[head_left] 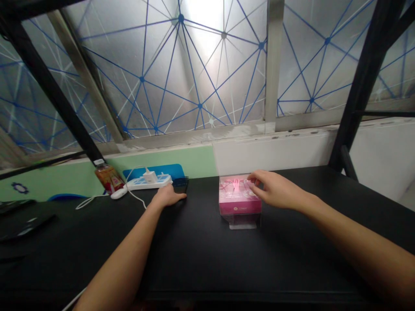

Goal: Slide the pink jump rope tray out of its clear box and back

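A pink box [240, 207] with a clear plastic flap at its front sits on the black table [194, 259]. Something bright pink and thin cords show on its top. My right hand [269, 188] is at the box's upper right, thumb and fingers apart and curved, with the fingertips over the top edge. My left hand [167, 195] rests low beside the white power strip [149, 182], thumb stretched to the right, near a dark flat object [180, 183] at the back of the table. Its other fingers are mostly hidden from view.
A bottle [109, 177] with an orange and red label leans at the back left, near a white mouse-like object [119, 193] and white cables. Behind the strip is a blue panel [175, 171]. Dark flat items [27, 226] lie far left. Black frame posts stand on both sides.
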Tool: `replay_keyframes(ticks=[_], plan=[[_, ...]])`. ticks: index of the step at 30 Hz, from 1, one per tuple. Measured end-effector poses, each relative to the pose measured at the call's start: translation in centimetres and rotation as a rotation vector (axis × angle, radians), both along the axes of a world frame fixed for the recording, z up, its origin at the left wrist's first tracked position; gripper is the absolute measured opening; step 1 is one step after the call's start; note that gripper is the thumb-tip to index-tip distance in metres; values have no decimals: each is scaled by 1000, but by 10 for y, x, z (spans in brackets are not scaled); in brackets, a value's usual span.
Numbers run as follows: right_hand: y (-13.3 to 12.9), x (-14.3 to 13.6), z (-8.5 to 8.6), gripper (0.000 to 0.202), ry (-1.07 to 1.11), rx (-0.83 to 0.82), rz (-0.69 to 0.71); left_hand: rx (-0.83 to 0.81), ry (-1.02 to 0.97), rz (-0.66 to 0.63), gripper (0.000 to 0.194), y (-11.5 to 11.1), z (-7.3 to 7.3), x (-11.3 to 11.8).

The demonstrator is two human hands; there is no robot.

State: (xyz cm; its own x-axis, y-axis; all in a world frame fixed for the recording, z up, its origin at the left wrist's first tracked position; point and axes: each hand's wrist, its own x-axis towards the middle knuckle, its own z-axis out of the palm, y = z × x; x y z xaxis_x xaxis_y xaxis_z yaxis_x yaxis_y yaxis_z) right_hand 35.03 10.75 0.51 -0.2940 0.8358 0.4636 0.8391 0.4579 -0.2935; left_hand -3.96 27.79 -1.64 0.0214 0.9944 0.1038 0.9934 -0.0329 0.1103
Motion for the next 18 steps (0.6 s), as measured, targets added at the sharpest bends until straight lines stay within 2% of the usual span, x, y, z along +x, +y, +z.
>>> replay_keyframes(ticks=[4,7,10,12,14,16,18], plan=[[-4,-2,5,26,3,-11,39,-4,23,7,75,-5,3,2],[-9,-4,6,31,44,-61,84,20,11,-18,78,-12,11,4],[-13,-5,0,36,62,-93,125,113,-22,-110,83,-24,23,17],[-15,-4,-7,39,43,-88,150,176,-58,-206,75,-38,29,38],[-14,-1,-16,41,9,-85,180,192,-116,-348,56,-60,30,65],[-12,3,-24,40,-14,-88,219,161,-258,-628,48,-86,27,93],[-11,6,-30,42,-20,-97,257,120,-328,-803,52,-110,19,115]])
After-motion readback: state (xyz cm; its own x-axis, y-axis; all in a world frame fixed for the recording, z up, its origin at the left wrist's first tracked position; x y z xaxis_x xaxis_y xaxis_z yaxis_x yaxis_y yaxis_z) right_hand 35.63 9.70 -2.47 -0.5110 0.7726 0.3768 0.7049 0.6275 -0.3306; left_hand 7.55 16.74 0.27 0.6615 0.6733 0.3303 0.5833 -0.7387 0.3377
